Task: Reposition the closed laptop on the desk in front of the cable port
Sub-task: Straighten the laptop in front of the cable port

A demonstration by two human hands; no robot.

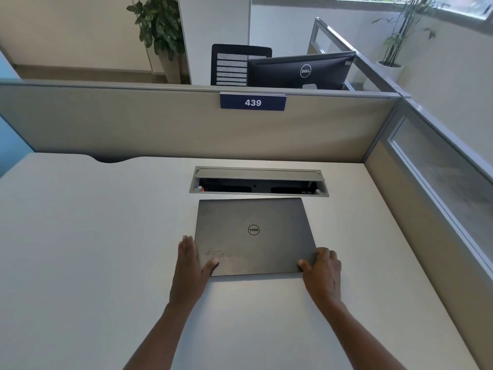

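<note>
The hands [256, 268] cover the laptop's [253, 236] near corners. Inside the cable port [258, 182], the sockets are too dark to tell. The table [80, 249] is cut off below.
</note>
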